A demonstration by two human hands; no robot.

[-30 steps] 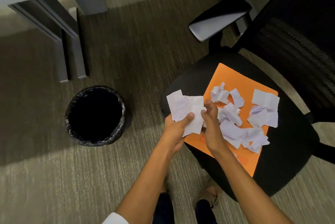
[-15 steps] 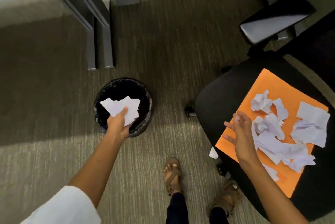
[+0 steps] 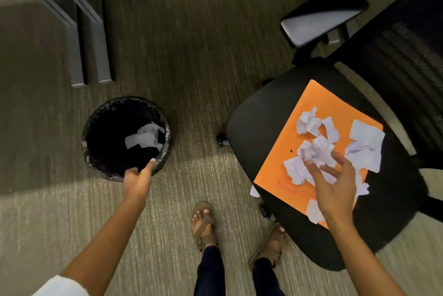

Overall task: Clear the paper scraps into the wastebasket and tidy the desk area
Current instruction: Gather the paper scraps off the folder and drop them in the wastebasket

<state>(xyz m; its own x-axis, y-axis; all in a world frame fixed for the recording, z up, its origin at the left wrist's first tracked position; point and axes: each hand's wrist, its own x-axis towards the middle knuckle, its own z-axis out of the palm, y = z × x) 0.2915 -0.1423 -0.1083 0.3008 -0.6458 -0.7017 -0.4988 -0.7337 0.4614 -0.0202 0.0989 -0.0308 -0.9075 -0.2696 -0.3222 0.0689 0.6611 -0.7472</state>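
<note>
- White paper scraps, some crumpled and some flat, lie heaped on an orange folder that rests on the black seat of an office chair, at about 3 o'clock in the view.
- One small scrap pokes out from under the folder's near-left edge.
- A few more scraps sit inside the wastebasket, toward its 3 o'clock side.
- The wastebasket, lined with a black bag, stands on the carpet at about 9 o'clock, well apart from the chair.
- The right hand hovers over the heap, fingers spread and curled onto the scraps; its grip is loose, not clenched on any piece.
- The left hand is at the wastebasket's 5 o'clock rim, its grip released and empty, fingers pointing into the opening.
- Two sandalled feet stand on the carpet at 6 o'clock.
- Grey desk legs stand at 11 o'clock.
</note>
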